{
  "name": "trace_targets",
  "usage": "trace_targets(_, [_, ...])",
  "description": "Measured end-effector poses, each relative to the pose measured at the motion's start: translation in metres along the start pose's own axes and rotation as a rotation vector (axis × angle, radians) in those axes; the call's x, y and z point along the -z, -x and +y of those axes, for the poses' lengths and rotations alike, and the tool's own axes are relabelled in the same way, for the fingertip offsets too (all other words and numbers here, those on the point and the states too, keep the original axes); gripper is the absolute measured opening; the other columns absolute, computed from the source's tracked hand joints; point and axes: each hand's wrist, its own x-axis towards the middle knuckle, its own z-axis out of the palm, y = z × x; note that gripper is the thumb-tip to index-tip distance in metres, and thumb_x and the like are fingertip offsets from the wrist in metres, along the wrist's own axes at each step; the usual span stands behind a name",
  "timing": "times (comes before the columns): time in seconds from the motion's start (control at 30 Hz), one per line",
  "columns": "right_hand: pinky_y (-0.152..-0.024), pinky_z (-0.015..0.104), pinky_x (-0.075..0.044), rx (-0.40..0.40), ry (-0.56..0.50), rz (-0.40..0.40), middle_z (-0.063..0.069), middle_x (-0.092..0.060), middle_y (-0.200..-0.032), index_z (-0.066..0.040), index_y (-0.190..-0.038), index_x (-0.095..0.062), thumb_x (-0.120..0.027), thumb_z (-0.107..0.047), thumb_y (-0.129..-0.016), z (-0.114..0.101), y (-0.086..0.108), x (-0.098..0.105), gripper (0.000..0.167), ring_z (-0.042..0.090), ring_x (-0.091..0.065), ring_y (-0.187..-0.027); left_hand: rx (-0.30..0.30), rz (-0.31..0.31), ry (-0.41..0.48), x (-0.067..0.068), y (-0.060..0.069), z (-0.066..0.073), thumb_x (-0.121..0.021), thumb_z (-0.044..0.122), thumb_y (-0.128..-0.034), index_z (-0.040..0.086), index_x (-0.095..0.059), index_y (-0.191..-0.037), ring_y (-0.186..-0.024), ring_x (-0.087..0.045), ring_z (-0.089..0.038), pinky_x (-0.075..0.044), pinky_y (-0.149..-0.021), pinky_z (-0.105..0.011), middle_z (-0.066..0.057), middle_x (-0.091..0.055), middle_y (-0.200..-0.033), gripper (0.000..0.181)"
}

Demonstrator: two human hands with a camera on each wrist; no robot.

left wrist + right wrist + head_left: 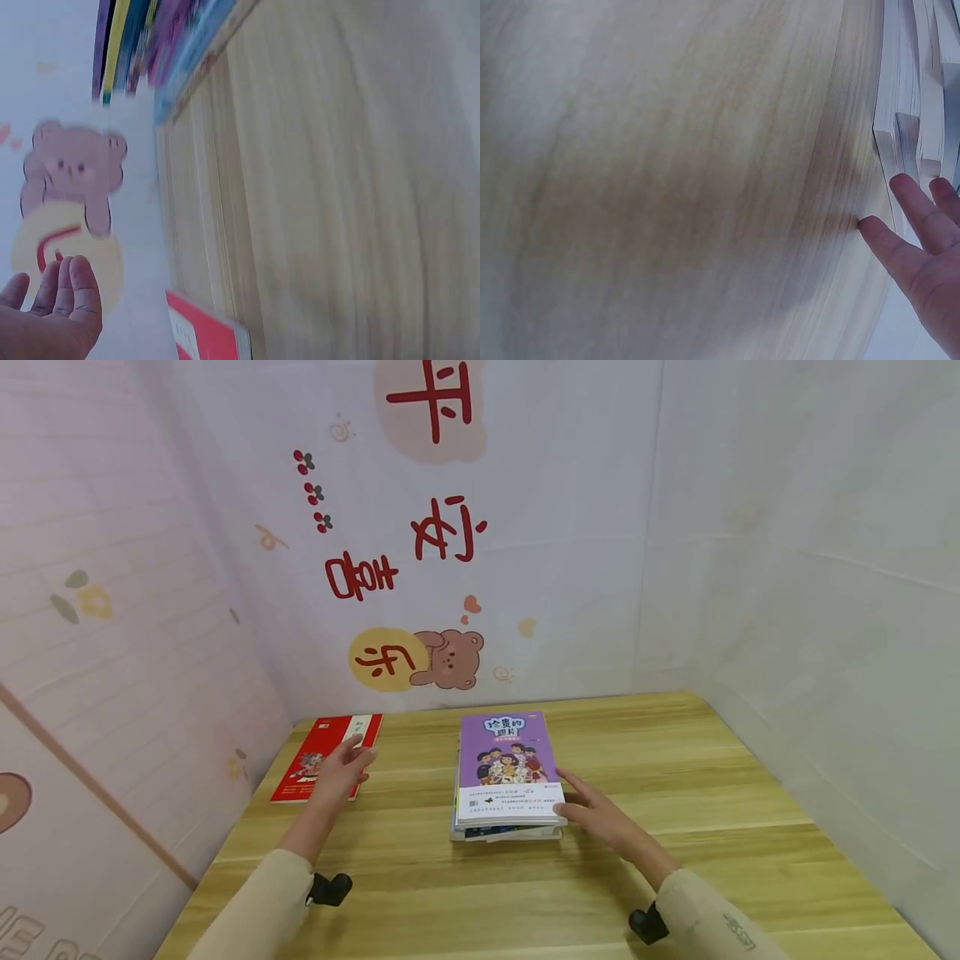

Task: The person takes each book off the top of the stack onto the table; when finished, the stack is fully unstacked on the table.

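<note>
A red book [321, 745] with a white strip lies flat at the far left of the table. Over its right part is my left hand [342, 770], fingers loosely spread and holding nothing; the left wrist view shows this hand [60, 319] apart from the red book's corner [206, 330]. Near the table's middle stands a stack of books with a purple book [480, 760] on top, its lower part white. Several lower books [513, 835] stick out unevenly beneath it. My right hand [603, 818] is at the stack's right side, its extended fingers beside the page edges [896, 82].
The wooden table [660, 885] is bounded by a white printed cloth [570, 568] behind it and by cloth walls on the left and right. A pink bear [453, 660] is printed on the back cloth.
</note>
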Motion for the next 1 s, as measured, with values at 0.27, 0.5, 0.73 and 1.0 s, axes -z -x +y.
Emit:
trace_targets(0.27, [-0.104,0.064,-0.037,-0.005,0.018,-0.011,0.024,-0.040,-0.151,-0.024,-0.159,-0.027,-0.060,-0.032,-0.099,-0.002,0.001,0.001,0.068,0.043,-0.041,-0.136,-0.011,-0.029,0.066,-0.036,0.014,0.005,-0.063,0.032,-0.0989,0.007,-0.035,-0.153,-0.127,-0.050,-0.032,-0.047,-0.102,-0.042,-0.018,-0.047,-0.140,0.065])
trace_targets(0.5, [-0.103,0.062,-0.039,0.000,0.005,-0.009,0.025,-0.041,-0.149,-0.021,-0.159,-0.027,-0.061,-0.029,-0.099,-0.002,0.002,0.001,0.068,0.043,-0.041,-0.135,-0.022,-0.051,0.094,-0.065,0.028,-0.002,-0.064,0.029,-0.0984,0.007,-0.039,-0.151,-0.123,-0.052,-0.032,-0.047,-0.101,-0.044,-0.018,-0.051,-0.136,0.062])
trace_targets(0.73, [-0.102,0.061,-0.040,-0.002,0.003,0.005,0.026,-0.045,-0.146,-0.021,-0.158,-0.028,-0.061,-0.027,-0.099,-0.002,0.003,0.001,0.068,0.042,-0.043,-0.134,-0.019,-0.070,0.073,-0.091,0.042,-0.008,-0.065,0.027,-0.0979,0.006,-0.042,-0.149,-0.116,-0.057,-0.030,-0.049,-0.099,-0.044,-0.016,-0.055,-0.131,0.060])
trace_targets(1.0, [-0.103,0.063,-0.038,-0.007,0.009,0.003,0.026,-0.043,-0.148,-0.022,-0.158,-0.028,-0.062,-0.029,-0.099,-0.003,0.003,0.000,0.069,0.043,-0.041,-0.135,0.000,-0.094,0.085,-0.109,0.053,-0.016,-0.069,0.029,-0.0948,0.003,-0.044,-0.147,-0.112,-0.058,-0.028,-0.050,-0.096,-0.044,-0.017,-0.056,-0.129,0.063])
